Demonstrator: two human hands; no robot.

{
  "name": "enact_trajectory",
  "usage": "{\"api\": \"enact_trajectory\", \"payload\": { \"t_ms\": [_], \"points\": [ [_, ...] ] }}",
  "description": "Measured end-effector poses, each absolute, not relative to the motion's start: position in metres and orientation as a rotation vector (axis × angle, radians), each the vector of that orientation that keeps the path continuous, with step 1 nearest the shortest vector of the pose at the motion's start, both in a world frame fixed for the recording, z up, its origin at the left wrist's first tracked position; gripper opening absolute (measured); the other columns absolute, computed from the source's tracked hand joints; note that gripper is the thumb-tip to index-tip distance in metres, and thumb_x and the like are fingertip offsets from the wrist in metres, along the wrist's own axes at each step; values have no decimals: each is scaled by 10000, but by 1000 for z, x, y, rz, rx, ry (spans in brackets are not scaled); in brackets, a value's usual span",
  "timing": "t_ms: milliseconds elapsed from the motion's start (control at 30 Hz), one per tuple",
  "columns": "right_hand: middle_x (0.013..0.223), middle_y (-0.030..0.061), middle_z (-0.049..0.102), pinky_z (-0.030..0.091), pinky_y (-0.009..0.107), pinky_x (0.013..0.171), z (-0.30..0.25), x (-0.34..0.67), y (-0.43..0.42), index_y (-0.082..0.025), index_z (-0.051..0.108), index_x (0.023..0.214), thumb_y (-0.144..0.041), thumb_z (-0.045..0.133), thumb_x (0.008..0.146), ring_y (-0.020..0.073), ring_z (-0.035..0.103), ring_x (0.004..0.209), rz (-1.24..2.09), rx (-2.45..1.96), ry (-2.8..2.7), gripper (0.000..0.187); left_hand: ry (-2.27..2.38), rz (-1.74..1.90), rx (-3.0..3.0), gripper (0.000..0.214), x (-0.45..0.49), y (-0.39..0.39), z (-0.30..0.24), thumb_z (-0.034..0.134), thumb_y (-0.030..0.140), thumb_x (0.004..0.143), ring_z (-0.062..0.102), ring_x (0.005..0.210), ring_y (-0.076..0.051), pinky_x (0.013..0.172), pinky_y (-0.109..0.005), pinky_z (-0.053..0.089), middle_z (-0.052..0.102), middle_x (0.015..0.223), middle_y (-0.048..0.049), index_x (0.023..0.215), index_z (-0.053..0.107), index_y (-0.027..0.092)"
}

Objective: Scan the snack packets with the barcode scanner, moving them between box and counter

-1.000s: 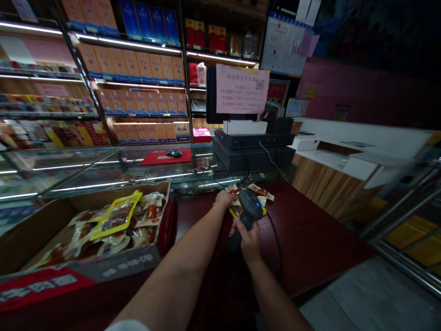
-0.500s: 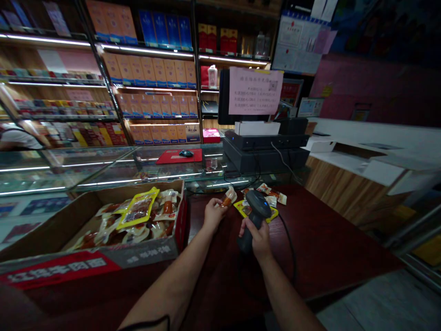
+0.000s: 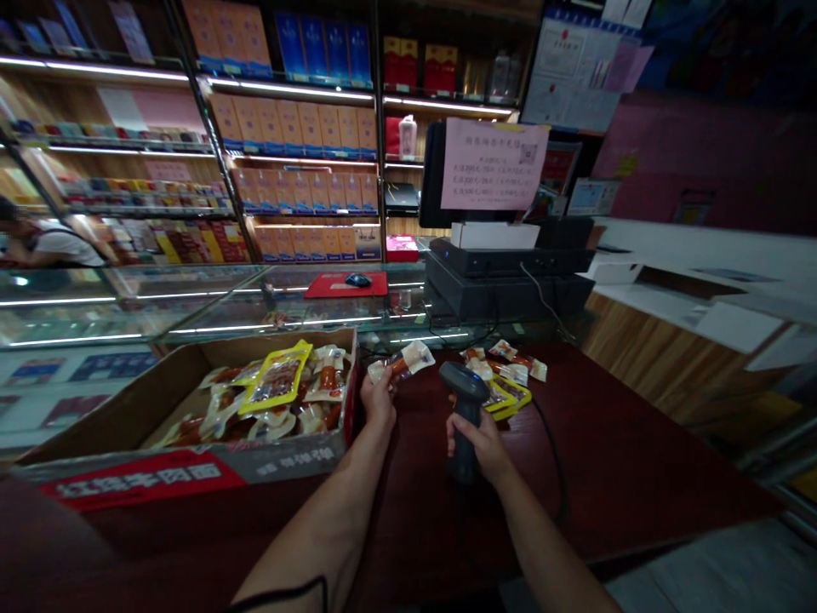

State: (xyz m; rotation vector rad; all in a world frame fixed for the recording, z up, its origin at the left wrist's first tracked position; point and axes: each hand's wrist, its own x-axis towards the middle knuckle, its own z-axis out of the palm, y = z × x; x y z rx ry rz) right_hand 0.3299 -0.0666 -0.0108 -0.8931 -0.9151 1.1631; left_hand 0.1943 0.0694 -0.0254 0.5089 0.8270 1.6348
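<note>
The left hand point(image 3: 379, 400) grips one sealed packet point(image 3: 408, 361) near the carton point(image 3: 287, 466); the right hand point(image 3: 488, 443) is closed around a scanner point(image 3: 469, 398); other packets point(image 3: 509, 396) lie on the worktop point(image 3: 625, 451).

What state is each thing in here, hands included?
Left hand: closed on a packet
That packet: lifted above the table, tilted
Right hand: closed around the scanner handle
Scanner: held roughly upright
Cardboard box: open-topped, partly filled with packets
Loose packets: lying on the table
Mouse: resting on the red pad
Shelf lights: lit
</note>
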Motion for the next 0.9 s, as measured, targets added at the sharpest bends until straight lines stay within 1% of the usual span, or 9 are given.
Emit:
{"api": "enact_trajectory", "payload": {
  "t_ms": [67, 133, 267, 433, 667, 767, 900],
  "points": [
    [546, -67, 600, 472, 216, 372, -11, 330, -66, -180, 486, 1033, -395, 715, 685, 96, 535, 375, 1175, -907, -927, 468, 859, 1699, 489, 423, 195, 73, -29, 760, 290, 501, 529, 469, -69, 425, -162, 302, 584, 635, 27, 850, 572, 141],
    [545, -66, 600, 470, 217, 369, -10, 330, -67, -181, 490, 1006, -402, 715, 682, 98, 536, 372, 1181, -922, -936, 452, 872, 1736, 491, 417, 195, 75, -32, 750, 300, 498, 507, 466, -60, 438, -169, 312, 576, 628, 32, 840, 577, 135],
    [548, -66, 598, 470, 224, 372, -8, 329, -68, -181, 495, 982, -402, 714, 682, 104, 541, 375, 1176, -943, -939, 432, 915, 1753, 528, 401, 196, 78, -37, 725, 335, 504, 491, 480, -59, 468, -184, 337, 567, 632, 33, 813, 570, 132],
    [557, -67, 598, 467, 223, 379, -7, 328, -70, -184, 496, 976, -394, 704, 695, 100, 538, 382, 1166, -939, -924, 407, 947, 1759, 563, 416, 196, 81, -41, 703, 363, 503, 494, 507, -63, 491, -189, 346, 561, 653, 38, 824, 562, 139],
    [551, -70, 591, 460, 221, 371, -7, 328, -70, -188, 494, 953, -400, 697, 700, 102, 536, 373, 1157, -932, -948, 387, 939, 1754, 604, 448, 197, 83, -46, 720, 374, 506, 447, 450, -41, 449, -177, 315, 557, 626, 45, 847, 570, 126],
    [551, -71, 585, 463, 219, 374, -6, 328, -70, -188, 496, 952, -401, 687, 712, 100, 536, 375, 1155, -929, -963, 373, 949, 1756, 614, 453, 198, 81, -45, 716, 383, 517, 499, 488, -59, 472, -183, 351, 588, 664, 21, 863, 580, 124],
    [561, -68, 590, 468, 220, 380, -6, 327, -71, -177, 505, 1029, -390, 686, 718, 101, 540, 382, 1150, -935, -961, 418, 971, 1745, 616, 462, 198, 81, -43, 713, 397, 516, 556, 552, -90, 519, -201, 394, 614, 706, 0, 872, 585, 132]
  ]
}}
